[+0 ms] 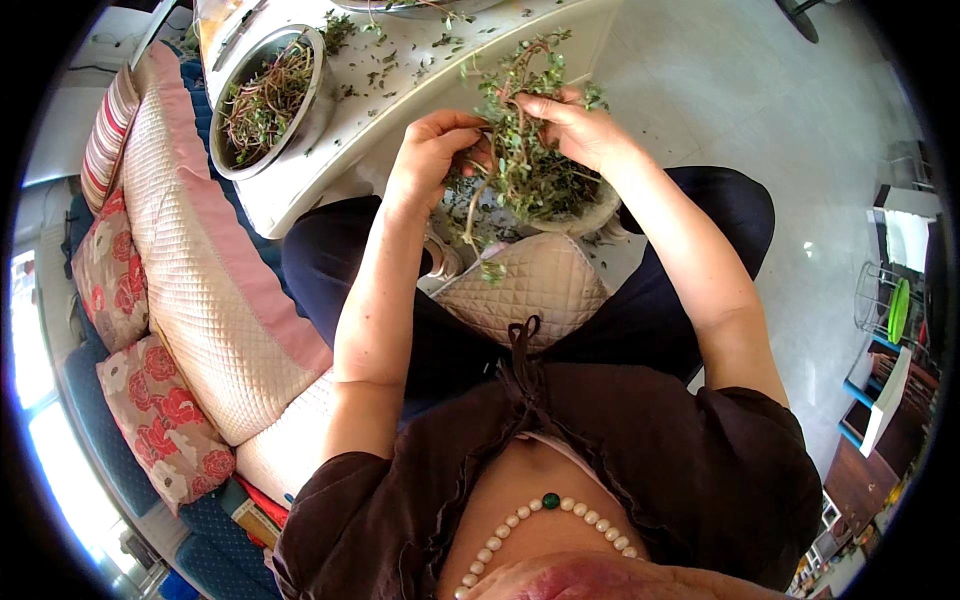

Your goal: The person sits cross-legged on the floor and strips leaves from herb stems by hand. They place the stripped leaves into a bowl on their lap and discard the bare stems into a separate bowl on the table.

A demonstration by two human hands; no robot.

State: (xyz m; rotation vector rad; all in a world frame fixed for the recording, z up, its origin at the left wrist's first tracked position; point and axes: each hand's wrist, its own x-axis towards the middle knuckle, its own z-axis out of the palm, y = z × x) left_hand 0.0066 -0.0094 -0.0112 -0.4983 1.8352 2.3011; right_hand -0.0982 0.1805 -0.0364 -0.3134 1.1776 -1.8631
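Note:
A tangled bunch of leafy green stems [525,150] hangs between my hands above my parted knees. My right hand [574,127] grips its upper right part, thumb across the reddish stems. At its left side my left hand [446,150] pinches a stem between thumb and fingers. Below the bunch, a pale container [592,217] holds more greens, largely hidden by the hanging stems. On the white table at the upper left, a steel bowl [322,97] is filled with reddish stems and small leaves.
Loose leaves lie scattered over the white table [292,184], whose edge runs close to my left knee. Another metal vessel [420,7] is cut off at the top. A quilted beige cloth [529,289] lies between my legs. A covered sofa [202,300] stands at the left.

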